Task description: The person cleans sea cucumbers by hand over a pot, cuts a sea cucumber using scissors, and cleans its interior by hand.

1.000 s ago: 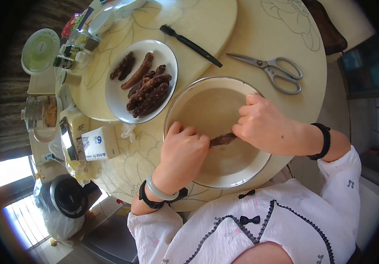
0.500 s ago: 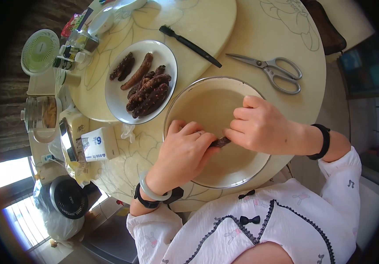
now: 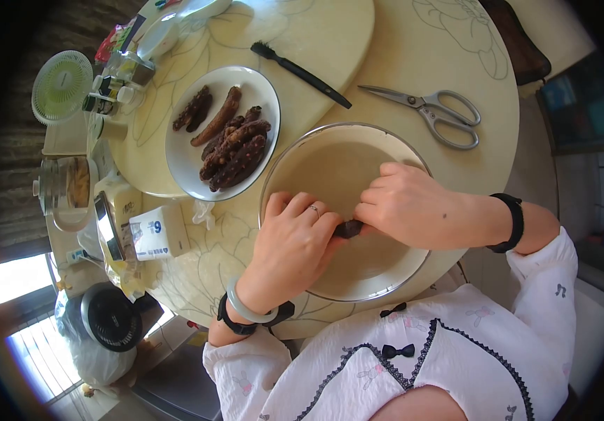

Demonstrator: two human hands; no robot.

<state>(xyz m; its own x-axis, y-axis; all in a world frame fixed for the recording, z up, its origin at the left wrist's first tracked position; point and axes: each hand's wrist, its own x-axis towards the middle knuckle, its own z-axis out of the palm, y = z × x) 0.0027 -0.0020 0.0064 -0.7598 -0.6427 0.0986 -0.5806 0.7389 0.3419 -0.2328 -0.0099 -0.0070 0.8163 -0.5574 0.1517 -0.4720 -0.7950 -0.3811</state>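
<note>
Over a cream enamel basin [image 3: 344, 151] with a dark rim, a dark brown sea cucumber [image 3: 348, 229] spans the gap between my hands. My left hand [image 3: 295, 235] is closed round its left end, fingers curled. Pinching the other end is my right hand [image 3: 403, 207]; most of the sea cucumber is hidden behind my fingers. Several more sea cucumbers [image 3: 235, 151], dark and bumpy, lie on a white plate [image 3: 182, 158] beyond the basin to the left.
A black brush [image 3: 300, 74] lies behind the basin, and metal scissors [image 3: 424, 111] lie to its right. On the left are a tissue pack [image 3: 158, 231], a glass pot [image 3: 70, 181] and small jars [image 3: 102, 104]. A black fan [image 3: 110, 316] stands at lower left.
My right hand has come down and slightly left, nearer to my left hand. Both hands still hold the sea cucumber. The view has shifted very slightly.
</note>
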